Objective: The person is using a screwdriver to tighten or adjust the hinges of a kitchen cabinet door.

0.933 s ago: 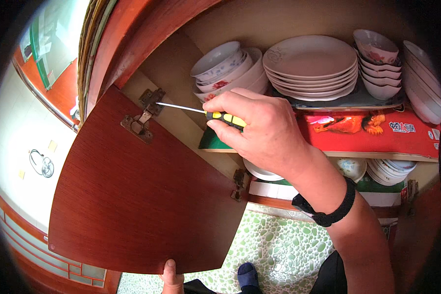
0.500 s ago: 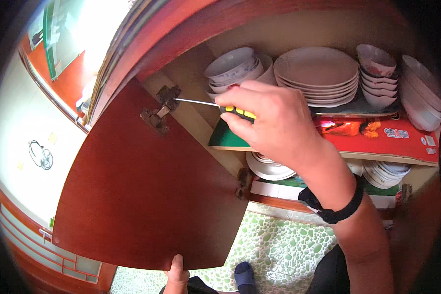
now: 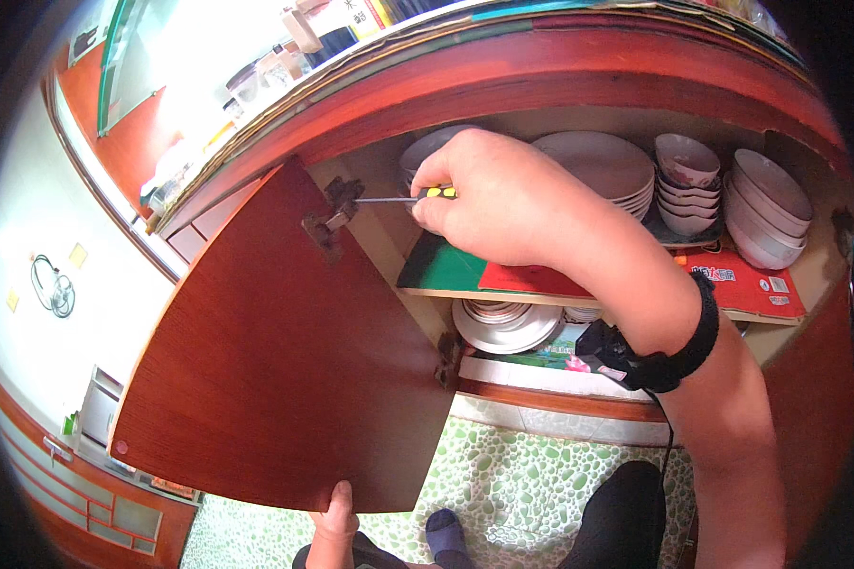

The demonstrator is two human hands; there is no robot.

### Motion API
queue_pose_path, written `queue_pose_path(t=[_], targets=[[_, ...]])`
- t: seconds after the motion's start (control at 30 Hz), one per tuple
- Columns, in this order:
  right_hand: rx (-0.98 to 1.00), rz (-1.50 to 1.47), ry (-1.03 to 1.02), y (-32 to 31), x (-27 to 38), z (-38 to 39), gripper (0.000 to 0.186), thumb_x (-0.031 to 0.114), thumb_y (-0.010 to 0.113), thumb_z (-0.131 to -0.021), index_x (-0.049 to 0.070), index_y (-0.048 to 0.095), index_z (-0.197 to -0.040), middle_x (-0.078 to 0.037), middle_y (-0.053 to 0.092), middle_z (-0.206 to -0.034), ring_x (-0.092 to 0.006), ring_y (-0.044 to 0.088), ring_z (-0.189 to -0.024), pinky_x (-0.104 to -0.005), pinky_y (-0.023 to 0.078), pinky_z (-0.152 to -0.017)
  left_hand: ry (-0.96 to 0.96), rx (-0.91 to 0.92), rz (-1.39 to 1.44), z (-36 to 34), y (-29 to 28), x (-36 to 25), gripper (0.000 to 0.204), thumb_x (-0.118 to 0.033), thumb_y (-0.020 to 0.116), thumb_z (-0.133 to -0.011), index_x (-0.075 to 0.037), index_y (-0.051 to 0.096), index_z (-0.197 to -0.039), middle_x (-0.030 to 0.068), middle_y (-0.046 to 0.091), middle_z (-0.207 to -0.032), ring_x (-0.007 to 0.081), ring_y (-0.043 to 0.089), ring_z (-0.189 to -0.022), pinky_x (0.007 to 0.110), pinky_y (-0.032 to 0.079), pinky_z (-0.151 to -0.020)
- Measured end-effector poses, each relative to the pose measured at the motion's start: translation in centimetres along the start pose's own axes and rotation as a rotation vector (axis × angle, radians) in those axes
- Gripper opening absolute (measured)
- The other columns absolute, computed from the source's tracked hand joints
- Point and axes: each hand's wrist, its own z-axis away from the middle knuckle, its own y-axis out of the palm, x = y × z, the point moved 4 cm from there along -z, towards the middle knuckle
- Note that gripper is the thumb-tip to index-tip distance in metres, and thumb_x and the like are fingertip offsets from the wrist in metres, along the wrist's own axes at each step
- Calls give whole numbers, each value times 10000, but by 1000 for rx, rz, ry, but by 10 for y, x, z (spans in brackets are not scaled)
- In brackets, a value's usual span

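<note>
My right hand [image 3: 489, 199] is closed around the yellow and black handle of a screwdriver [image 3: 387, 200]. Its thin shaft points left, and the tip meets the upper metal hinge [image 3: 342, 197] inside the cabinet. This hinge joins the cabinet side to a dark red wooden door [image 3: 285, 351], which stands swung out. At the door's lower edge my left hand [image 3: 336, 520] grips the panel, thumb on the inner face; its other fingers are hidden behind. Lower down, a second hinge [image 3: 446, 360] sits at the door's right edge.
On the upper shelf [image 3: 446, 266] stand a stack of plates [image 3: 593, 161], small bowls [image 3: 688, 185] and larger bowls [image 3: 773, 204]. More plates [image 3: 508, 327] lie below. A counter edge [image 3: 541, 47] overhangs the cabinet. The floor [image 3: 531, 493] has a green pebble pattern.
The view has shifted, bringing more of the countertop into sight. My right hand keeps the screwdriver at the upper hinge, and my left hand stays on the door's lower edge.
</note>
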Motion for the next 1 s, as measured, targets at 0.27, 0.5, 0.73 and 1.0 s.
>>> queue_pose_path(t=[0.27, 0.5, 0.73, 1.0], targets=[[-82, 319, -212, -1, 0, 6, 209, 264, 680, -924, 87, 774, -983, -220, 716, -882, -427, 691, -885, -514, 559, -777, -20, 67, -116, 1, -19, 13, 673, -207, 729, -863, -32, 511, -1475, 123, 576, -1450, 309, 549, -1291, 469, 410, -1134], [1, -158, -110, 6, -19, -11, 226, 249, 686, -947, 43, 767, -993, -95, 688, -718, -178, 608, -596, -356, 483, -574, -14, 37, -34, 3, -6, 8, 653, -235, 748, -876, -29, 530, -1456, 118, 587, -1432, 301, 558, -1271, 463, 415, -1124], [170, -382, 215, -1, -16, -12, 234, 228, 669, -945, 40, 793, -1006, -32, 594, -656, -127, 449, -541, -323, 392, -524, 1, 42, -7, 2, -7, 12, 682, -241, 767, -880, -33, 508, -1476, 118, 581, -1437, 300, 549, -1285, 463, 406, -1134], [-98, 457, -256, 3, 9, 11, 296, 273, 693, -929, 61, 785, -1114, -234, 741, -901, -359, 725, -818, -436, 564, -784, 24, 63, -40, 2, -4, 5, 660, -197, 751, -876, -31, 512, -1469, 118, 586, -1430, 292, 555, -1277, 457, 415, -1127]])
